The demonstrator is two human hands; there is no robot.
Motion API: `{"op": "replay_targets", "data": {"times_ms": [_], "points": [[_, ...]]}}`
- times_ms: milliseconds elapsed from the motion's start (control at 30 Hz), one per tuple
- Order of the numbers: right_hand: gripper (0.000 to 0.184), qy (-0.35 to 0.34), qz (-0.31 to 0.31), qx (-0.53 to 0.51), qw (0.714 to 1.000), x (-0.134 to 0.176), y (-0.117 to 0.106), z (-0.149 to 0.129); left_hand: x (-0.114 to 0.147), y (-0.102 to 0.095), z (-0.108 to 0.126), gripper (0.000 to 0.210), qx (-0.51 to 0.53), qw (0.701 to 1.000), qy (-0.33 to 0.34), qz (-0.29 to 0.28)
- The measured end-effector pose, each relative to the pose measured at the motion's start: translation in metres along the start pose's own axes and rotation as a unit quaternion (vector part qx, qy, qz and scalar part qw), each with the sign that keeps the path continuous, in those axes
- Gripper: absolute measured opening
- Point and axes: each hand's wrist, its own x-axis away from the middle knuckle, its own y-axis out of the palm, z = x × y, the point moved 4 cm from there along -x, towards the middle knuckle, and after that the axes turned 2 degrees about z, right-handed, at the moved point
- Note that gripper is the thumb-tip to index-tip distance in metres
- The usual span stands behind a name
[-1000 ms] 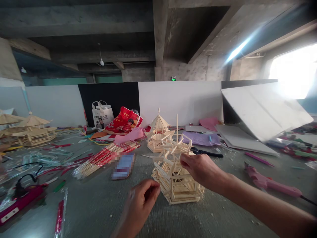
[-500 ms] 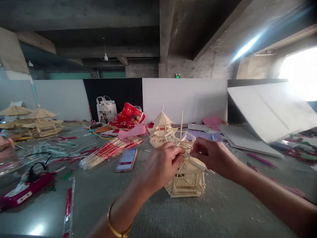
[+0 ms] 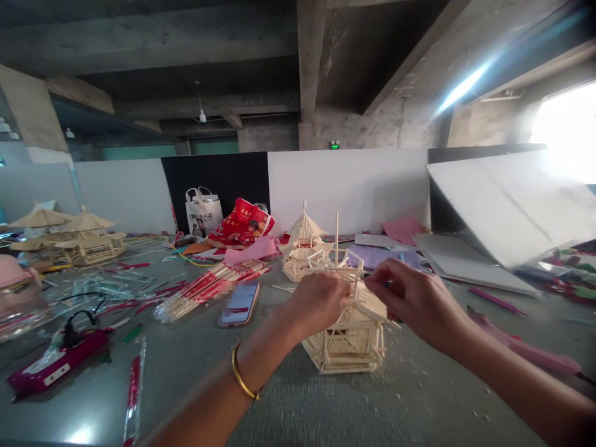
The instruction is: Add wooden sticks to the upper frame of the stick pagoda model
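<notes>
A small pavilion model (image 3: 349, 366) built of thin wooden sticks stands on the table in front of me, with a slatted roof and an open frame above it. My left hand (image 3: 321, 301), a gold bangle on its wrist, is closed at the left of the upper frame, its fingertips against the sticks and partly hidden. Just right of the frame, my right hand (image 3: 414, 298) is closed in a pinch close to an upright stick. What it pinches is too small to make out. Behind stands another pavilion model (image 3: 305, 226) with a pointed roof.
Left of my hands lie a phone (image 3: 239, 304) and bundled wooden sticks (image 3: 205, 288) in red-and-clear wrapping. A magenta power strip (image 3: 58, 363) is farther left. On the right are a pink tool (image 3: 531, 347) with a dark cord, a purple pen (image 3: 498, 300) and white boards (image 3: 465, 264).
My right hand has moved slightly right, away from my left hand. The left hand has shifted a little lower against the frame. The camera view has also shifted slightly.
</notes>
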Motion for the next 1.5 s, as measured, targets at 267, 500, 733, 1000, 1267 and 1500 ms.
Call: {"op": "replay_targets", "data": {"times_ms": [267,500,733,1000,1267,1500], "points": [[0.018,-0.005,0.038,0.071,0.997,0.03,-0.027,0.017,0.006,0.015,0.003,0.02,-0.045,0.999,0.021,-0.013],[0.02,0.032,0.038,0.092,0.995,0.046,-0.034,0.035,0.01,0.026,-0.001,0.024,-0.066,0.998,0.014,-0.015],[0.025,0.07,0.006,0.068,0.995,0.059,-0.036,0.055,0.011,0.031,-0.003,0.022,-0.076,0.997,0.019,-0.015],[0.02,0.124,-0.027,0.032,0.991,0.077,-0.039,0.067,0.011,0.033,0.001,0.021,-0.087,0.994,0.05,-0.05],[0.016,0.14,-0.025,0.024,0.99,0.092,-0.038,0.078,0.009,0.027,0.002,0.02,-0.096,0.992,0.057,-0.063],[0.026,0.079,-0.043,0.052,0.995,0.105,-0.027,0.1,0.009,0.028,0.002,0.018,-0.094,0.993,0.037,-0.067]]}}
